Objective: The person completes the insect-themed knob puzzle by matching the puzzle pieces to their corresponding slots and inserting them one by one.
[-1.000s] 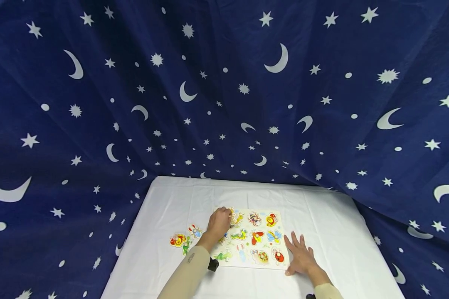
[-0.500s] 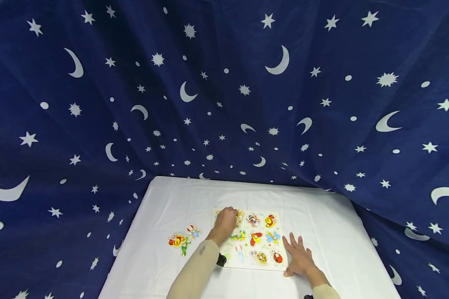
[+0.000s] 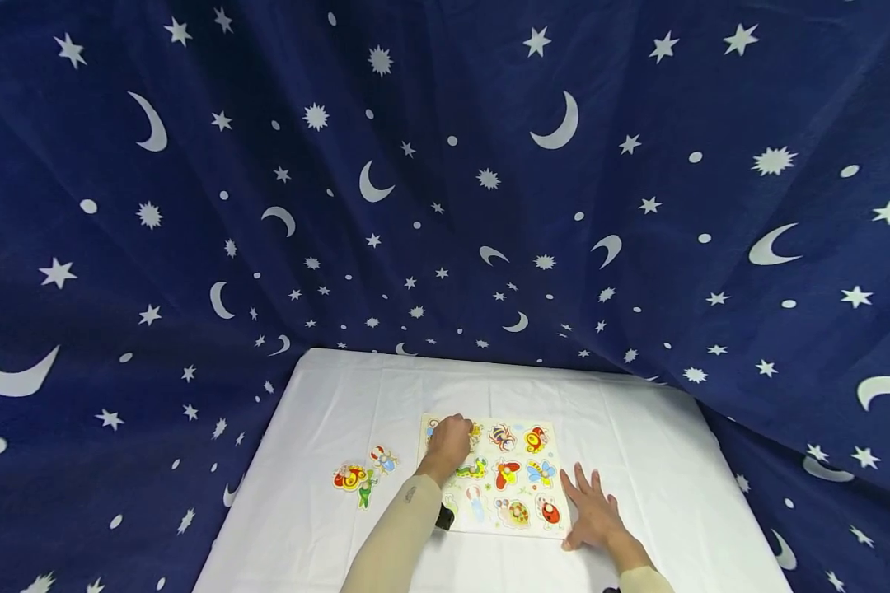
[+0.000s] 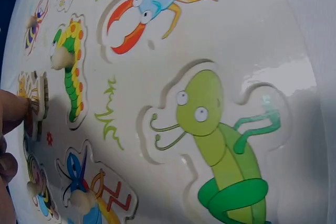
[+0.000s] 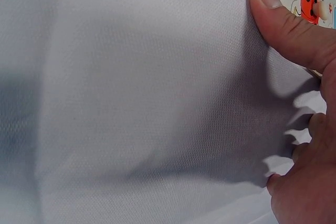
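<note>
Puzzle piece shifted rightward, in left hand

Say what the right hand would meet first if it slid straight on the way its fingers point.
Most likely the puzzle board: the right hand angles forward and left, towards the board's right edge. Whether they touch is unclear.

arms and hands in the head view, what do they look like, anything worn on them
Both hands, left and right, are ungloved. The left sleeve and right sleeve are plain beige and reach the wrists. The left one bears a small dark marking, too small to read. A small black object shows beside the left sleeve.
</note>
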Tool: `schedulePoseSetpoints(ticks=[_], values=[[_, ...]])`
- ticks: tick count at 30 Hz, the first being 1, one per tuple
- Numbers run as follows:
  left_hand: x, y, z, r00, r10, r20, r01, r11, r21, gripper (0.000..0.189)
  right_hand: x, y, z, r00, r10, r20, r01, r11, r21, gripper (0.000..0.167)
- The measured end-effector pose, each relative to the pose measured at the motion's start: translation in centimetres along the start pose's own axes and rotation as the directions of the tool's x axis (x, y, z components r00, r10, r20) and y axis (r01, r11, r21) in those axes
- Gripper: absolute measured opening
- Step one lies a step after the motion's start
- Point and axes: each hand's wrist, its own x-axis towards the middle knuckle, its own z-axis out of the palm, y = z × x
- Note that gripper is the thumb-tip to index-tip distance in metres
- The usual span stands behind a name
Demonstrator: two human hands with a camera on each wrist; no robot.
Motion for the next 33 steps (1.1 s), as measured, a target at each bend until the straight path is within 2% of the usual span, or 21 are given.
schedulePoseSetpoints(ticks=[3,7,12,16,18,20,26,33], values=[[-0.3,0.0,0.1,0.999,-0.038,0.036,0.038,0.999,0.008,0.015,0.0,-0.2,0.0,1.000,-0.005,0.003,0.005,1.000,0.007,0.132],[-0.5,0.0,0.0,0.998,-0.061,0.035,0.062,0.998,-0.018,0.013,0.0,-0.4,-0.1,1.000,-0.005,-0.008,0.005,1.000,-0.006,0.132],[-0.6,0.0,-0.5,0.996,-0.069,0.048,0.070,0.997,-0.037,0.035,0.1,-0.4,0.0,1.000,-0.009,-0.001,0.009,1.000,-0.003,0.132],[-1.0,-0.2,-0.8,0.995,-0.082,0.063,0.087,0.993,-0.079,0.024,0.2,-0.3,0.2,1.000,-0.003,0.009,0.003,1.000,-0.001,0.132],[-1.4,-0.6,-0.8,0.996,-0.080,0.042,0.084,0.991,-0.102,0.011,0.2,-0.3,0.2,1.000,-0.003,0.009,0.003,1.000,0.004,0.133],[-1.8,-1.2,-0.8,0.997,-0.071,0.011,0.072,0.991,-0.114,0.005,0.3,-0.2,0.2,1.000,-0.004,0.011,0.004,1.000,0.010,0.132],[-3.3,-3.3,-1.3,0.994,-0.084,-0.066,0.076,0.991,-0.109,0.008,0.2,-0.2,0.1,1.000,0.002,0.008,-0.002,1.000,0.003,0.133],[-4.4,-5.8,-2.1,0.976,-0.150,-0.157,0.136,0.986,-0.095,0.007,0.1,-0.1,0.3,1.000,-0.017,-0.011,0.017,1.000,-0.016,0.133]])
